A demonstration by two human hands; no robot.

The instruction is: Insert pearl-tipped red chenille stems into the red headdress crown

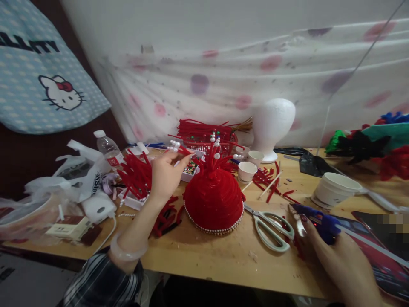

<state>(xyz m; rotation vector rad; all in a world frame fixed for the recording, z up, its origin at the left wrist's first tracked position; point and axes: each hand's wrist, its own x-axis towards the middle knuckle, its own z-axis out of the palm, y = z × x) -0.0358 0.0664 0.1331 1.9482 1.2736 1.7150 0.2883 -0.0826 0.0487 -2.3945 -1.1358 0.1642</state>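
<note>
A red dome-shaped headpiece (213, 200), wound in fuzzy cord and edged with white pearls, stands on the table before me. Red stems tipped with white, green and red beads rise from its top. At its upper left, my left hand (166, 175) is closed, thumb and fingers pinching a red fuzzy stem (185, 151) with white pearls at the tip. Whether that stem is joined to the headpiece, I cannot tell. On the right, my right hand (341, 256) wraps round a blue hot glue gun (318, 221), low over the table.
Scissors (271, 230) lie right of the headpiece. Behind are paper cups (247, 171), a white foam head (273, 128) and a red basket of stems (204, 136). Plastic bags (76, 170), a bottle (108, 149) and a white adapter (99, 207) crowd the left.
</note>
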